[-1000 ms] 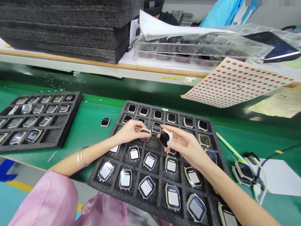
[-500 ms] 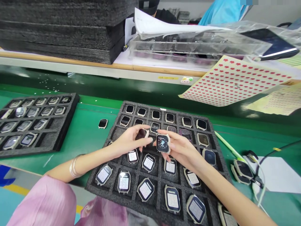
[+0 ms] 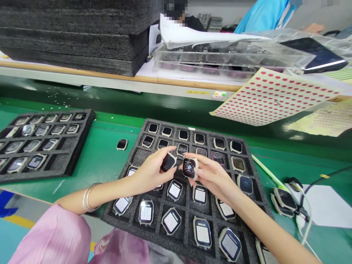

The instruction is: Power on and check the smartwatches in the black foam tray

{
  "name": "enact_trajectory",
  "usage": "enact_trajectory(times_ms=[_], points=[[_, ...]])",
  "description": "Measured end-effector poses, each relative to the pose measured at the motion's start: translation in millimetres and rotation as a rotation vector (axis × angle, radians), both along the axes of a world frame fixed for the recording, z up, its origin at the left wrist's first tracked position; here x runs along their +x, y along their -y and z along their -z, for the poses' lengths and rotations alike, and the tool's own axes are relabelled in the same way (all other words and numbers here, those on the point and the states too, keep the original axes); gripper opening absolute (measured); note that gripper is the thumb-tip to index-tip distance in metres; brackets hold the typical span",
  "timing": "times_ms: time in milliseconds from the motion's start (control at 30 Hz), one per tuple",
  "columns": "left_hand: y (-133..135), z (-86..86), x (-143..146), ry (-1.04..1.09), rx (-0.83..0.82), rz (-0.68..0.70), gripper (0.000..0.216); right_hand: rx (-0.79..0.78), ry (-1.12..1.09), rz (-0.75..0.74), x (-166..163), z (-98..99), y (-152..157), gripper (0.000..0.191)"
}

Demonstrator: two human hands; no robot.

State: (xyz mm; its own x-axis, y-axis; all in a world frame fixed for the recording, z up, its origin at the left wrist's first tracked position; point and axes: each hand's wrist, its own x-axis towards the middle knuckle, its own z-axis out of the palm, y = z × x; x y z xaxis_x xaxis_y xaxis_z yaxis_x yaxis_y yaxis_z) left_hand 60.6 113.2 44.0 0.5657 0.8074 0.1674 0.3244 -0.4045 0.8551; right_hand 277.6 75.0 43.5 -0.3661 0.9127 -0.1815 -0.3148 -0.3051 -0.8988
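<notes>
A black foam tray (image 3: pixel 137 156) in front of me holds several smartwatch bodies in square pockets. My left hand (image 3: pixel 150 172) is closed on one watch body with a dark screen (image 3: pixel 167 162), held just above the tray's middle. Beside it, my right hand (image 3: pixel 211 176) pinches a second watch body (image 3: pixel 189 167) whose screen is lit with a round dial. The two watches are close together, a little apart.
A second foam tray (image 3: pixel 63 161) of watches lies at the left, and a loose watch (image 3: pixel 121 144) sits on the green mat between the trays. Stacked foam sheets (image 3: pixel 82 40), clear plastic trays (image 3: pixel 231 57) and a red-dot sticker sheet (image 3: pixel 272 97) are behind. Cables and more watches (image 3: pixel 286 201) lie right.
My right hand has turned its watch face-up and the screen now shows a dial. My left hand has turned its watch so the dark screen faces me. Both hands drew slightly nearer.
</notes>
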Motion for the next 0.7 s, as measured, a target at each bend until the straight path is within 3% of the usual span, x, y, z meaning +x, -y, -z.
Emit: enact_trajectory(times_ms=[200, 367, 700], points=[[-0.8, 8.6, -0.1, 0.004, 0.132, 0.031, 0.047, 0.015, 0.09, 0.058, -3.3, -2.8, 2.2, 0.042], [1.8, 3.4, -0.9, -0.017, 0.033, 0.08, 0.036, 0.063, 0.115, 0.03, -1.1, -2.1, 1.4, 0.041], [4.7, -8.7, -0.9, -0.012, -0.038, 0.092, 0.034, 0.087, 0.109, 0.033, -0.8, -5.4, 5.7, 0.041]])
